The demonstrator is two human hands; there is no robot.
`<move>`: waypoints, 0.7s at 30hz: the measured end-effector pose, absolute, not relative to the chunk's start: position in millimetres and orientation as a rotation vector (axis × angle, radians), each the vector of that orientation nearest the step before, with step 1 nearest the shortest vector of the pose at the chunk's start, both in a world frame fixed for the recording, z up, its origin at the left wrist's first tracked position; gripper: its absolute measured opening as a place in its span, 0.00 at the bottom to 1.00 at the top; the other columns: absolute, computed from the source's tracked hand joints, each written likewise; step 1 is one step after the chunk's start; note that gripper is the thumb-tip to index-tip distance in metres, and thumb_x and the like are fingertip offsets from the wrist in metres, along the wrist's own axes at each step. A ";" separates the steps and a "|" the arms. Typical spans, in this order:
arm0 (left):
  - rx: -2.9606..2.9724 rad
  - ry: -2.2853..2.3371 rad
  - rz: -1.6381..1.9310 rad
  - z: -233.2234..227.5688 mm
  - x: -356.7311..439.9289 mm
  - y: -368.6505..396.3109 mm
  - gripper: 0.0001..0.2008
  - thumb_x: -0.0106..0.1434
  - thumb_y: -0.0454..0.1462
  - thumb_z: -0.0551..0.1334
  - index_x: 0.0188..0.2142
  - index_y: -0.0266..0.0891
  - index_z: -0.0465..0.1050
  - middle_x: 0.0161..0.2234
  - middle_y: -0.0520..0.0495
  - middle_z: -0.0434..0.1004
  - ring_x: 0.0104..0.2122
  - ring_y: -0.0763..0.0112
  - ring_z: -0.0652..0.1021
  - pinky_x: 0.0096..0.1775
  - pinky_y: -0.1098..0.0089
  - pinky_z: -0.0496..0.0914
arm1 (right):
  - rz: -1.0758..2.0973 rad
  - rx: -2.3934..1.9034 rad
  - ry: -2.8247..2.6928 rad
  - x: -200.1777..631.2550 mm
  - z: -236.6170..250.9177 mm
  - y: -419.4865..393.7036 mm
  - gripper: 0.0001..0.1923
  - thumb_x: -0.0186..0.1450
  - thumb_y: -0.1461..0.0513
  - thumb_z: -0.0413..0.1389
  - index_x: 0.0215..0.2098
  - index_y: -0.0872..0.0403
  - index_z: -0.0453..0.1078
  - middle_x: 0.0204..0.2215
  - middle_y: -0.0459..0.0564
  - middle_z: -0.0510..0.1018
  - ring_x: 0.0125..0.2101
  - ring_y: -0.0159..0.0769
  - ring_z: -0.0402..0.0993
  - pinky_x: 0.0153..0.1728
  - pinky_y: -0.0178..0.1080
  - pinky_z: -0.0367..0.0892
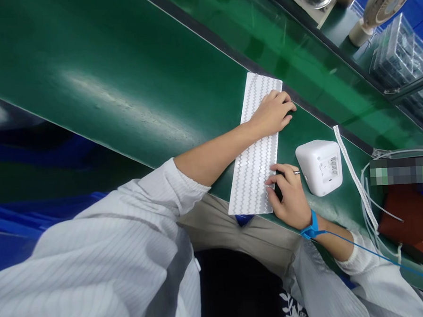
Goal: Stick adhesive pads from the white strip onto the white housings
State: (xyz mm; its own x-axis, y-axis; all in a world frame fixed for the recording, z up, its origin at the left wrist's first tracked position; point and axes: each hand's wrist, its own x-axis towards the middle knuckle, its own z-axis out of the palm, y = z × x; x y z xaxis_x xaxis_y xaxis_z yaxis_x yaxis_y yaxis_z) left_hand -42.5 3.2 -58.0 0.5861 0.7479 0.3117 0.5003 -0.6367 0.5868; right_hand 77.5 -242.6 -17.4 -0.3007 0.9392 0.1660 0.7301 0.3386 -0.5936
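Note:
A long white sheet (250,180) with rows of grey zigzag marks, like a sticker sheet, lies slanted on the green bench, its near end jutting past the front edge. My left hand (275,111) rests across its upper part, fingers apart and bent over the right-hand edge. Lower down, my right hand (289,197), with a ring and a blue wrist strap (310,226), has thumb and forefinger closed at the sheet's right-hand edge. Just right of the hands sits a white rounded device (313,165) with a recessed opening in one face.
A narrow white strip (356,181) lies beyond the device, near pale cables (368,202) and a reddish-brown box (406,224). A shelf behind the bench (122,82) carries a small fan (381,12) and clear plastic boxes (400,49). A blue cord runs from my right wrist.

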 end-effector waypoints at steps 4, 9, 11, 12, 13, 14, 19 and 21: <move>2.376 1.012 0.739 -55.9 -42.7 2.3 0.19 0.80 0.37 0.60 0.64 0.38 0.81 0.64 0.34 0.78 0.68 0.42 0.72 0.70 0.45 0.68 | 0.551 -1.457 -2.113 76.4 -18.1 -243.8 0.10 0.74 0.70 0.58 0.48 0.49 0.74 0.62 0.60 0.78 0.62 0.58 0.72 0.64 0.64 0.73; 2.386 1.015 0.729 -55.3 -42.3 2.4 0.19 0.81 0.37 0.60 0.65 0.37 0.81 0.64 0.33 0.78 0.68 0.42 0.72 0.70 0.44 0.69 | 0.527 -1.442 -2.080 74.8 -20.1 -246.3 0.09 0.75 0.70 0.58 0.48 0.50 0.73 0.63 0.62 0.79 0.63 0.58 0.73 0.64 0.64 0.73; 2.385 1.014 0.734 -55.9 -42.2 2.7 0.19 0.80 0.37 0.60 0.65 0.37 0.81 0.64 0.33 0.78 0.68 0.42 0.72 0.70 0.44 0.69 | 0.538 -1.442 -2.066 74.5 -20.5 -247.3 0.09 0.75 0.70 0.58 0.48 0.50 0.74 0.64 0.62 0.79 0.64 0.58 0.72 0.65 0.64 0.73; 2.386 1.012 0.736 -56.3 -42.1 2.9 0.19 0.80 0.38 0.60 0.65 0.38 0.81 0.64 0.33 0.78 0.68 0.42 0.72 0.70 0.44 0.69 | 0.549 -1.448 -2.057 74.5 -20.6 -247.6 0.09 0.75 0.70 0.58 0.48 0.50 0.74 0.64 0.63 0.79 0.64 0.58 0.72 0.65 0.64 0.73; 2.386 1.010 0.741 -56.7 -42.2 3.1 0.19 0.80 0.38 0.60 0.64 0.38 0.81 0.64 0.34 0.78 0.68 0.42 0.72 0.70 0.44 0.69 | 0.563 -1.457 -2.047 74.7 -20.8 -247.9 0.09 0.75 0.70 0.59 0.48 0.50 0.74 0.64 0.62 0.79 0.64 0.58 0.72 0.65 0.65 0.73; 2.385 1.008 0.746 -57.1 -42.2 3.3 0.19 0.80 0.38 0.60 0.64 0.39 0.81 0.64 0.34 0.78 0.68 0.42 0.72 0.70 0.44 0.69 | 0.578 -1.468 -2.037 75.1 -21.0 -248.2 0.09 0.75 0.69 0.59 0.48 0.50 0.75 0.65 0.62 0.79 0.65 0.58 0.73 0.66 0.65 0.73; 2.383 1.005 0.742 -56.5 -41.7 3.2 0.19 0.80 0.38 0.60 0.64 0.38 0.81 0.64 0.33 0.78 0.67 0.43 0.72 0.70 0.44 0.68 | 0.624 -1.495 -2.011 77.4 -21.7 -248.4 0.08 0.75 0.68 0.60 0.47 0.49 0.75 0.66 0.60 0.79 0.66 0.58 0.73 0.67 0.66 0.72; 2.386 1.011 0.729 -55.7 -41.4 2.7 0.19 0.80 0.38 0.60 0.64 0.38 0.81 0.64 0.33 0.78 0.67 0.43 0.72 0.70 0.44 0.68 | 0.629 -1.498 -2.014 77.7 -21.5 -248.1 0.07 0.75 0.68 0.60 0.46 0.49 0.75 0.66 0.60 0.79 0.66 0.58 0.73 0.67 0.66 0.71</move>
